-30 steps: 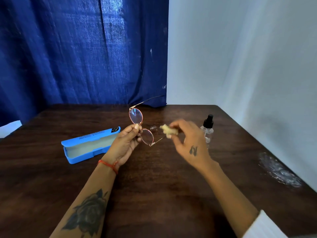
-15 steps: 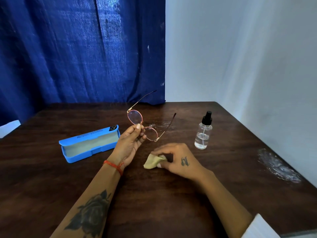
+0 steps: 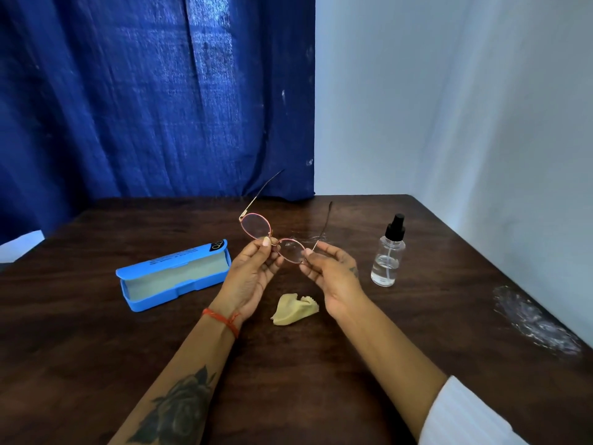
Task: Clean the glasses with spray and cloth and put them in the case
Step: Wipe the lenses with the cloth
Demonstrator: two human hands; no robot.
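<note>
The glasses [image 3: 272, 239] are held up over the dark wooden bench [image 3: 417, 332], both temples unfolded and pointing away. The left hand [image 3: 253, 277] pinches the bridge between thumb and fingers [image 3: 266, 244]; the right hand [image 3: 330, 274] pinches the frame's outer edge at the right hinge. Directly below, between the two wrists, the crumpled yellow cloth [image 3: 293, 308] lies loose on the bench, touched by neither hand. The blue case [image 3: 173, 274] sits open to the left of the left hand. The spray bottle [image 3: 388, 252] stands upright just right of the right hand. Nothing lies between the glasses and the case.
</note>
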